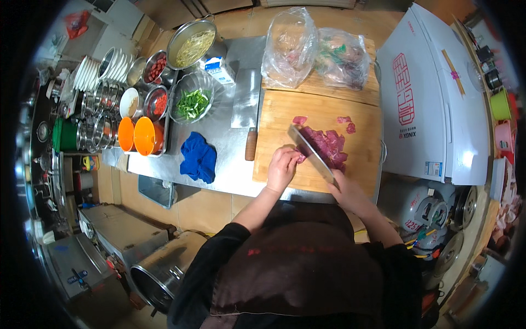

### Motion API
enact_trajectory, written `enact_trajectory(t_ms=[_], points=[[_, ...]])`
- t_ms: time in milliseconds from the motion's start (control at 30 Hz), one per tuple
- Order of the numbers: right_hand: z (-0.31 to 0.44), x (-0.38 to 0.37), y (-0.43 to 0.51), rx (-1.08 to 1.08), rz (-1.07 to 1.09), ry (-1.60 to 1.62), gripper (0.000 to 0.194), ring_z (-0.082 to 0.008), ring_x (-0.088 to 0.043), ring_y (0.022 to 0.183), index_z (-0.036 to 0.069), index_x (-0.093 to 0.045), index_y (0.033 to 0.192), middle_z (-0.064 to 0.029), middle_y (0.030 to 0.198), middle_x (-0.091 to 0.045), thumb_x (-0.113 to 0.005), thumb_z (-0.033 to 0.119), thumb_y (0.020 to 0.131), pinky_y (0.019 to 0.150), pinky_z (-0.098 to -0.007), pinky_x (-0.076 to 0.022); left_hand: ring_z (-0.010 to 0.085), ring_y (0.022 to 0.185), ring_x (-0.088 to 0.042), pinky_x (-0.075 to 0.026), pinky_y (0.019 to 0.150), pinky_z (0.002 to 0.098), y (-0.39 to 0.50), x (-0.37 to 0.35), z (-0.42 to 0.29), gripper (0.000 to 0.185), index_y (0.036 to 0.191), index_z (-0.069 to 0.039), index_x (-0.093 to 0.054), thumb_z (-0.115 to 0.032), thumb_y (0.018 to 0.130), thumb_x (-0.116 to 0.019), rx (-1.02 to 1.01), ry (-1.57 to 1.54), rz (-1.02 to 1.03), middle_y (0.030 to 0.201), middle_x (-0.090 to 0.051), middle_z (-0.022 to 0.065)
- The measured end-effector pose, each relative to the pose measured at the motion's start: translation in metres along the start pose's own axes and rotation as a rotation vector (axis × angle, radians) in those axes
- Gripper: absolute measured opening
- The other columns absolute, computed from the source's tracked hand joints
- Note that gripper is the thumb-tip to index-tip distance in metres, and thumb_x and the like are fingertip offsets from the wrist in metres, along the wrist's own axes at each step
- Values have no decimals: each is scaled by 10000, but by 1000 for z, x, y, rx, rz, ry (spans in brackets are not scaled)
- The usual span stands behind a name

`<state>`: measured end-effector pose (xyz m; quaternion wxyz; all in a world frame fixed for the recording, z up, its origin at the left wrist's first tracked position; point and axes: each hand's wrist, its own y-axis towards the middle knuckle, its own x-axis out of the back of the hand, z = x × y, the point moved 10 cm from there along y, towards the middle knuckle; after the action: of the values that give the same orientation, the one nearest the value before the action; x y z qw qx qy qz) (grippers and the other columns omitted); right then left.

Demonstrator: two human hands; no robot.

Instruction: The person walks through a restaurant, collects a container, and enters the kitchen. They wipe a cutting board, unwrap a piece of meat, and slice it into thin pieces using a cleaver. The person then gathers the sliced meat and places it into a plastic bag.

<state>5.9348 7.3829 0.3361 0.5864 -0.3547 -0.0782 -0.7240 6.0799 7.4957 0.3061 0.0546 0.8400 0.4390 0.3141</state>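
Note:
My right hand (349, 192) grips the handle of a cleaver (311, 153), whose blade slants up and to the left over the wooden cutting board (277, 119). On the blade's left side, the fingers of my left hand (283, 166) pinch a small piece of raw red meat (301, 156). A pile of cut raw meat (328, 144) lies right of the blade, partly hidden by it. Loose meat scraps (300, 120) sit beyond the pile, on the left and right. The cleaver's handle is mostly covered by my right hand.
A second cleaver (245, 103) with a wooden handle lies left of the board. Plastic bags of food (343, 61) rest behind. On the steel table (230, 164) are a blue cloth (198, 157), a glass bowl of chopped greens (192, 103) and orange containers (147, 135). A white freezer (423, 103) stands right.

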Motion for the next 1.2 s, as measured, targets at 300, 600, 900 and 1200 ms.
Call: enact_trajectory(t_ms=[300, 600, 900, 1200], points=[[27, 27, -20, 11, 93, -50, 328, -450, -592, 875, 23, -459, 1194, -258, 919, -613, -546, 177, 917, 727, -508, -457, 294, 899, -590, -489, 782, 379, 2, 0, 2, 89, 836, -69, -647, -42, 778, -708, 20, 26, -4, 935, -610, 89], [34, 6, 19, 71, 33, 26, 267, -454, -598, 849, 10, -471, 1110, -263, 876, -621, -551, 161, 906, 713, -510, -464, 269, 812, -589, -492, 718, 353, 8, 2, -8, 94, 797, -54, -647, 14, 765, -704, -31, 45, 4, 843, -617, 80], [22, -19, 30, 17, -37, -95, 323, -436, -612, 859, 35, -477, 1200, -254, 913, -626, -557, 150, 909, 716, -502, -474, 297, 887, -596, -498, 768, 372, 5, 3, 2, 86, 847, -56, -635, -15, 795, -691, 14, 13, 11, 922, -608, 101], [-12, 1, -18, -129, 60, 87, 333, -427, -590, 965, 24, -485, 1189, -258, 1006, -611, -567, 181, 908, 791, -490, -459, 293, 908, -602, -499, 776, 364, 1, 9, 2, 116, 864, -61, -633, -43, 788, -719, 25, -14, 22, 952, -614, 94]])
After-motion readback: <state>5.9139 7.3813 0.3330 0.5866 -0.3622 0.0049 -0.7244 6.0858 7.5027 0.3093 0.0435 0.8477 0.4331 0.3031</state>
